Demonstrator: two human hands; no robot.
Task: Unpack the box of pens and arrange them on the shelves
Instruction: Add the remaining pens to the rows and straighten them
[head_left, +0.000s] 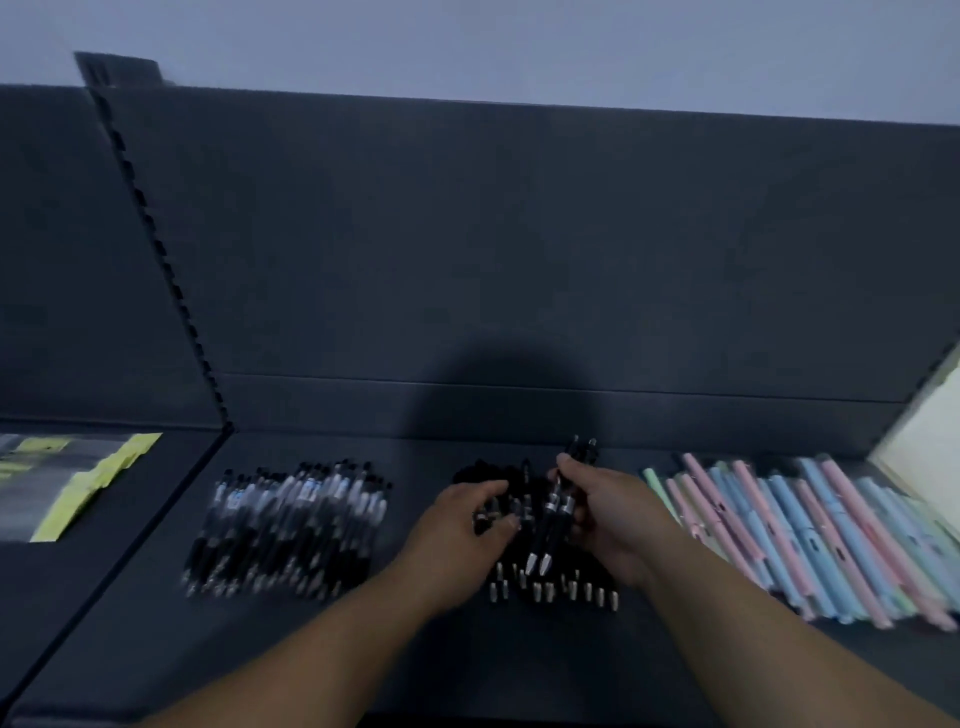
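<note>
A pile of black pens with silver tips (550, 587) lies in the middle of the dark shelf (467, 649). My right hand (608, 514) grips two black pens (553, 519) and holds them tilted just above the pile. My left hand (462, 519) rests on the left side of the same pile, fingers curled round a pen there. The box is not in view.
A row of clear-barrelled black pens (285, 530) lies to the left. Pastel pink, blue and green pens (810, 540) fill the right side. Yellow-labelled packets (67, 483) sit on the neighbouring shelf at far left. A dark back panel (519, 249) rises behind.
</note>
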